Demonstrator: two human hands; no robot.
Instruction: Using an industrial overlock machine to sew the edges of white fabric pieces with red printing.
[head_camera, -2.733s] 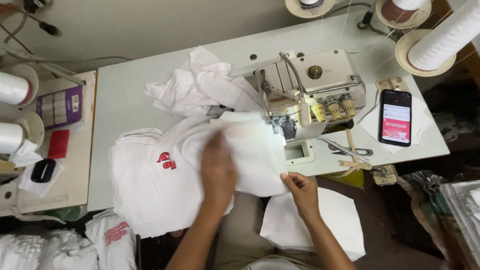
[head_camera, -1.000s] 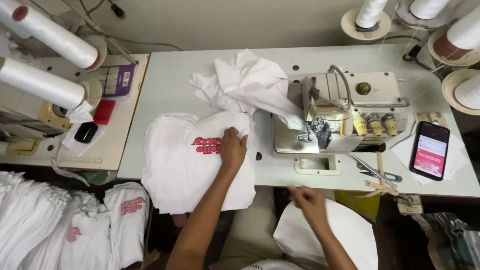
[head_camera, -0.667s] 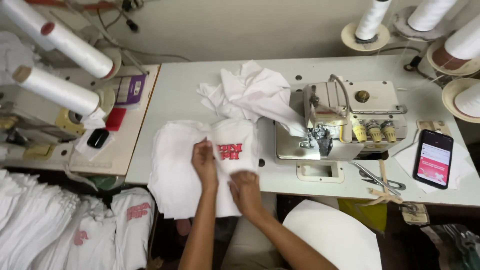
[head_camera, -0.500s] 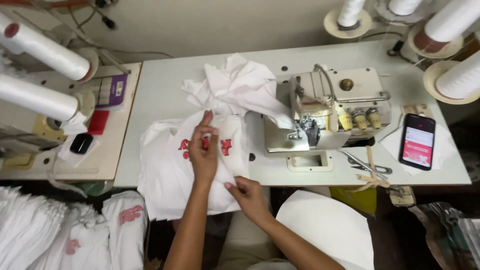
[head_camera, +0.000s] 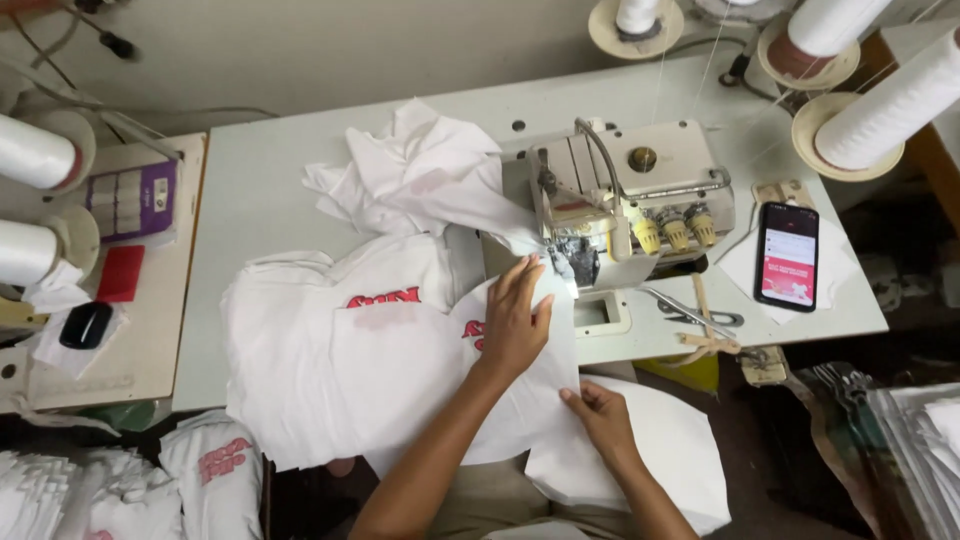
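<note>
My left hand (head_camera: 515, 325) lies flat, fingers spread, on a white fabric piece (head_camera: 520, 400) whose top edge sits at the presser foot of the cream overlock sewing machine (head_camera: 640, 190). My right hand (head_camera: 600, 420) pinches the lower edge of that same piece just off the table's front. The piece overlaps a stack of white garments with red print (head_camera: 340, 350) spread to the left. More white cut pieces (head_camera: 680, 465) rest on my lap under the right hand.
A crumpled white fabric heap (head_camera: 420, 170) lies behind the machine's left side. A phone (head_camera: 787, 255) with a lit screen and thread snips (head_camera: 700, 315) lie right of the machine. Thread cones (head_camera: 880, 100) stand at the back right. Printed garments (head_camera: 210, 470) pile at lower left.
My left hand left the printed stack and moved right, pressing a white piece up to the machine's foot. My right hand rose from my lap to grip that piece's lower edge.
</note>
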